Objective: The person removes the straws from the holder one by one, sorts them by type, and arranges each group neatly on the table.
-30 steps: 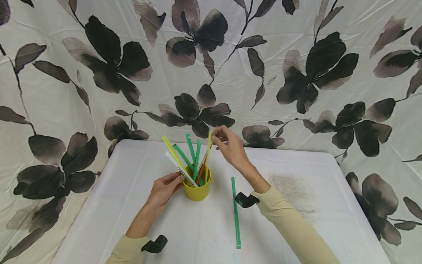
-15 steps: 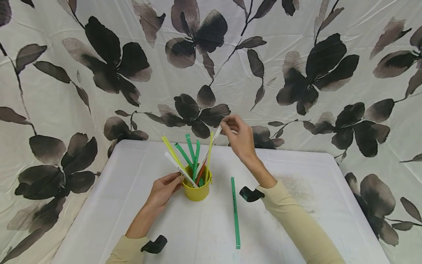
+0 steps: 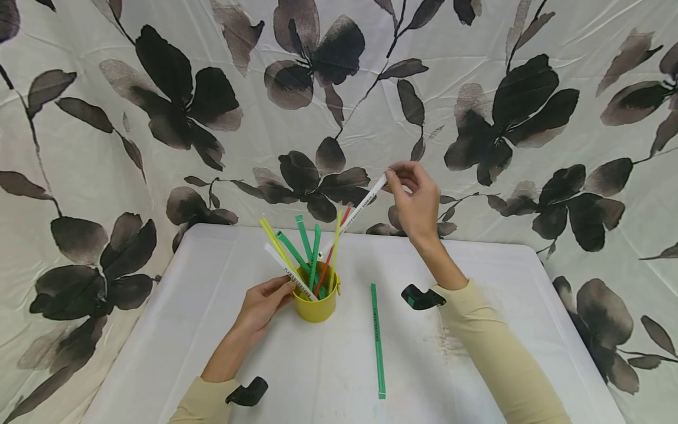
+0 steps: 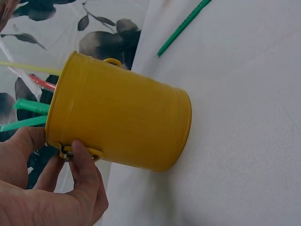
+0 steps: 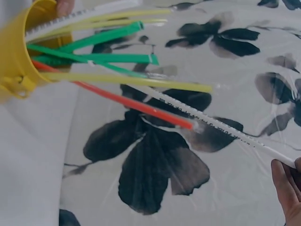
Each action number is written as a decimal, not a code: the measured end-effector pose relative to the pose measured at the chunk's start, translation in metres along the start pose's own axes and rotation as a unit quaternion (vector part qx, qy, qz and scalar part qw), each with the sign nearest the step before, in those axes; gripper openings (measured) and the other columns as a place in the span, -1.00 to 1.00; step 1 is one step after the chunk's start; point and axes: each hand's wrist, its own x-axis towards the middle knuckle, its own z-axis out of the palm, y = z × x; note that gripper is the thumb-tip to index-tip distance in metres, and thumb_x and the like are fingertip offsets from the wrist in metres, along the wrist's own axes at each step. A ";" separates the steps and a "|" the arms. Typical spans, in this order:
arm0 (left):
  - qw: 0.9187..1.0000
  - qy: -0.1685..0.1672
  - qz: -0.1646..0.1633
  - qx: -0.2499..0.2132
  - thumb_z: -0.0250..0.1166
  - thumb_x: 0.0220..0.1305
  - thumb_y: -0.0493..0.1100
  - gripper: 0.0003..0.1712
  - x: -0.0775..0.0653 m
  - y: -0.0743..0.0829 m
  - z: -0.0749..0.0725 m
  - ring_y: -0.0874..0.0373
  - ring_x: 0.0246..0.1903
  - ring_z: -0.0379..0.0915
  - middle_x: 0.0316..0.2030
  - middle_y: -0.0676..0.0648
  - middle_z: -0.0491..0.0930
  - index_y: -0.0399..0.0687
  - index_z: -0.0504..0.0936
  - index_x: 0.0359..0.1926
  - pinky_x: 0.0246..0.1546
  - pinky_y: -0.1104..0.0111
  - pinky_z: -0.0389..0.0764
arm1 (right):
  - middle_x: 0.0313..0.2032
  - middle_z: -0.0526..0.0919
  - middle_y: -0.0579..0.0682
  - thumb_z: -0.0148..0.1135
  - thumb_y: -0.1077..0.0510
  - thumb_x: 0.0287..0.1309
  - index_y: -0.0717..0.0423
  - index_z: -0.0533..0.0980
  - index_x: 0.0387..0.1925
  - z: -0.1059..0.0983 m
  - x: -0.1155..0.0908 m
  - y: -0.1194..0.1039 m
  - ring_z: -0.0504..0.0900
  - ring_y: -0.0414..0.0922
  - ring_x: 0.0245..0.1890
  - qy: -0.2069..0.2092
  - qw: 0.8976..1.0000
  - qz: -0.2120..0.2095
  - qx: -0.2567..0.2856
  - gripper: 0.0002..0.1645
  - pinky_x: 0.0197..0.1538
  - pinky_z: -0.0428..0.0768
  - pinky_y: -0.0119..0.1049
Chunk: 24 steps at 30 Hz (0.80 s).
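My left hand (image 3: pixel 269 299) grips the rim of a small yellow bucket (image 3: pixel 316 310) at its side lug; the left wrist view shows the fingertips on the bucket (image 4: pixel 122 113) there. Wrapped straws stand in it, leaning various ways: several green (image 3: pixel 304 235), a red one (image 3: pixel 325 268), a few yellow (image 3: pixel 273 237) and a white one (image 3: pixel 281 262). Up and to the right, my right hand (image 3: pixel 418 200) pinches the top end of another white wrapped straw (image 3: pixel 365 203), printed with dark lettering. It slants down left, its lower end over the bucket's mouth, overlapping the green straws in the right wrist view (image 5: pixel 211 120).
A green wrapped straw (image 3: pixel 377 341) lies lengthwise on the white-covered table (image 3: pixel 328 377), right of the bucket. Behind the table's far edge hangs a white cloth (image 3: pixel 371 135) with dark flowers. Each wrist wears a black camera (image 3: pixel 422 297).
My right hand has moved up and right, drawing the white straw up out of the bucket. The red straw now shows longer above the rim. My left hand stays on the bucket.
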 end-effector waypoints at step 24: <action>1.000 -0.004 -0.005 -0.003 0.28 0.48 -0.17 -0.50 0.000 -0.001 -0.003 0.13 0.09 0.59 0.29 -0.26 0.49 -0.29 0.52 0.34 0.20 0.37 0.63 | -0.15 0.66 0.13 0.26 0.34 0.39 0.48 0.55 0.05 -0.075 -0.003 -0.003 0.71 -0.27 -0.24 0.013 0.996 0.040 -0.080 -0.71 -0.09 0.76 -0.42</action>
